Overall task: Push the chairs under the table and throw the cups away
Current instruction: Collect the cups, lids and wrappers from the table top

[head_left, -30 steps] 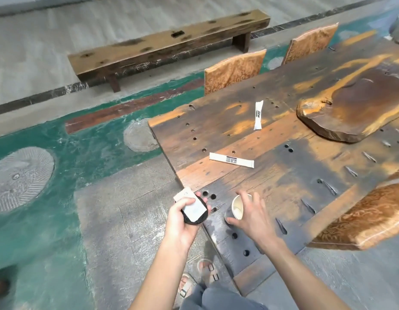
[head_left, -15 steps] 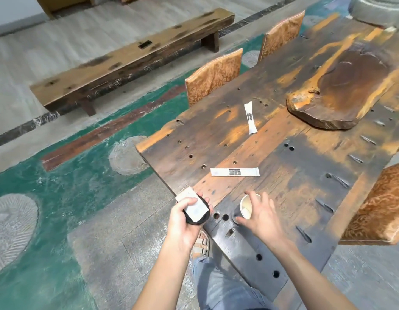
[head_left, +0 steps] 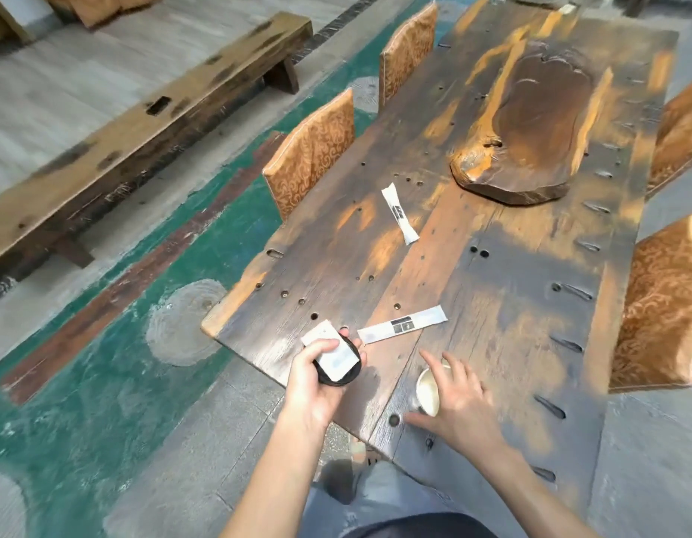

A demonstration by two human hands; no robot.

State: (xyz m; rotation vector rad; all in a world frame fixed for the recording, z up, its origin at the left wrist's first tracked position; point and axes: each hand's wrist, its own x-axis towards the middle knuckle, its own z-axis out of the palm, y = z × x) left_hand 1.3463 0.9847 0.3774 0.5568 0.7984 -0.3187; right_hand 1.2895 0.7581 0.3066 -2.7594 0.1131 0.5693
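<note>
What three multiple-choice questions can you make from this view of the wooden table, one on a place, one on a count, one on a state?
1. Where is the small cream paper cup?
A. on the long wooden bench
B. on the weathered wooden table, near its close edge
C. on the floor

2. How many white paper sachets lie flat on the table?
A. one
B. two
C. four

3. What is the left hand doing?
A. holding a black round lid with white paper
B. resting empty
C. pushing a chair

Answers: 1 B, the cup stands under the right hand. 2 B, one sachet lies near, one sachet farther. 3 A, its fingers wrap the black round lid.
</note>
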